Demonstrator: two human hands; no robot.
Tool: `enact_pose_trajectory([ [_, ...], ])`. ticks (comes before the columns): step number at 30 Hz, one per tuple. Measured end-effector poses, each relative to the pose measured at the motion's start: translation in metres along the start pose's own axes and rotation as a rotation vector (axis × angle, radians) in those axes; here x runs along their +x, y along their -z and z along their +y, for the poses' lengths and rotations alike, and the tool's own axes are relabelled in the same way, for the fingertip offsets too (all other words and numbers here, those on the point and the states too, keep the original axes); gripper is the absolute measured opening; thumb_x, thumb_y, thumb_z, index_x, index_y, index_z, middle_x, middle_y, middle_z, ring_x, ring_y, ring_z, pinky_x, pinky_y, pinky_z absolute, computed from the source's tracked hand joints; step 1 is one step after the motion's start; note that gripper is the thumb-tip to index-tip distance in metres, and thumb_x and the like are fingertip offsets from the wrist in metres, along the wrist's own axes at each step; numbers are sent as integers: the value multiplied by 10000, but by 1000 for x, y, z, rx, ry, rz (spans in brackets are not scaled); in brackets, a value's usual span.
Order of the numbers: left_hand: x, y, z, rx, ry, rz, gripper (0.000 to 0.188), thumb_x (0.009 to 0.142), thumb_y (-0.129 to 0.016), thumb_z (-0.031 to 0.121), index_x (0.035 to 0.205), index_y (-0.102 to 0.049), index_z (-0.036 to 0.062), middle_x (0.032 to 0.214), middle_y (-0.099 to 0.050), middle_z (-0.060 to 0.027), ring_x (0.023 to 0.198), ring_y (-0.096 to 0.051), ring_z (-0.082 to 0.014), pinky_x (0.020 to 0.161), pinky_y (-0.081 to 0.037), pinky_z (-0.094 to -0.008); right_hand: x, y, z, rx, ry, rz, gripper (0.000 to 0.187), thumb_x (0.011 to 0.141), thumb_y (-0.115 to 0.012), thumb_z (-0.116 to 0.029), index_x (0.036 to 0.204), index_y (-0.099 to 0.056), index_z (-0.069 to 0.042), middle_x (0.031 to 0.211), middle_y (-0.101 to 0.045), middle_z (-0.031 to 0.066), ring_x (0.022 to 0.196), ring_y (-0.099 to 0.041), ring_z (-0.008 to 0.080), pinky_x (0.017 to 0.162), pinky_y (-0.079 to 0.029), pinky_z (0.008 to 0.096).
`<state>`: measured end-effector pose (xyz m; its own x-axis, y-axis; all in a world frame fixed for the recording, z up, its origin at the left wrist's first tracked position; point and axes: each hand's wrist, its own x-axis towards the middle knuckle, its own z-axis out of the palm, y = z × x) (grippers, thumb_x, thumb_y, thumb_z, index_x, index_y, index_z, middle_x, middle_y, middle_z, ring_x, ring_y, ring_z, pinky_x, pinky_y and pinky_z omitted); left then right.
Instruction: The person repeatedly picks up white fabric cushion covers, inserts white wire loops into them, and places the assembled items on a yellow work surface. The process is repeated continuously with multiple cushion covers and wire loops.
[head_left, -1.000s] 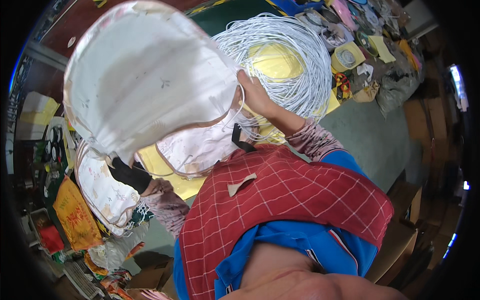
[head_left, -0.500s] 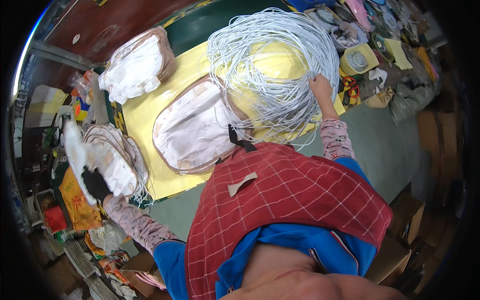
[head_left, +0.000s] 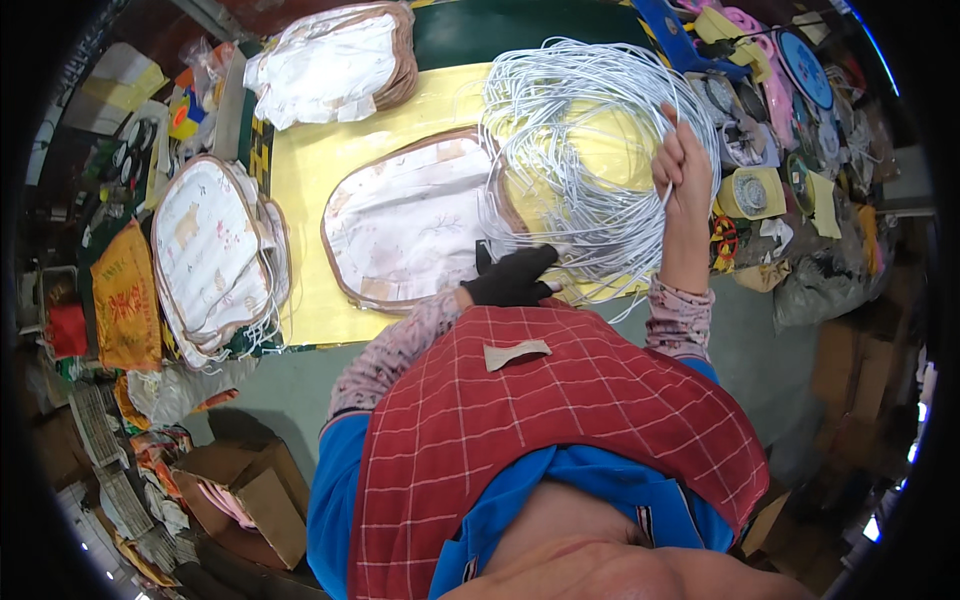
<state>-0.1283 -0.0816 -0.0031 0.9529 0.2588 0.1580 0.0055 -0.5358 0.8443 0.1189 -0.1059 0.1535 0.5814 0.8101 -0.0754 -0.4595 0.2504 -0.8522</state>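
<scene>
My left hand [head_left: 512,277], in a black glove with a bare fingertip showing, is at the lower edge of a big loose coil of white cord [head_left: 520,95]. Its fingers stretch to the right, apart, and nothing shows held in them. Over the coil's right side is my bare right hand [head_left: 686,168], its fingers curled in a pinch on a strand of the white cord. To the left of the coil lies a stack of rounded, brown-edged printed fabric pieces [head_left: 405,215], partly under the cord.
A second fabric stack [head_left: 335,65] lies at the back left. Another, with cords hanging from it [head_left: 205,255], sits at the table's left edge. Yellow sheeting [head_left: 300,230] covers the tabletop. Tubs and a blue crate [head_left: 665,25] crowd the right; an open carton [head_left: 245,490] stands lower left.
My left hand has swung from the left stack to the coil's lower edge; a fabric piece now lies on that stack. My right hand has risen off the coil's right edge, closer to view.
</scene>
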Motion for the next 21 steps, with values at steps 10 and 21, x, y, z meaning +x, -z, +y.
enact_pose_trajectory([
  [10,-63,87,-17,364,94,23,323,765,-666,119,1073,-582,73,883,-646,-31,755,-625,-131,590,-488,-266,42,-71,12,167,6,-193,403,971,-393,-265,1227,-406,46,642,-475,-14,470,-441,38,431,-372,164],
  [21,-10,52,-19,-269,-265,-149,276,892,-493,175,1153,-563,118,985,-647,-67,805,-630,-193,682,-497,-296,115,-102,-48,414,-238,-633,497,997,-281,-198,1374,-112,77,661,-477,23,410,-411,33,385,-329,163],
])
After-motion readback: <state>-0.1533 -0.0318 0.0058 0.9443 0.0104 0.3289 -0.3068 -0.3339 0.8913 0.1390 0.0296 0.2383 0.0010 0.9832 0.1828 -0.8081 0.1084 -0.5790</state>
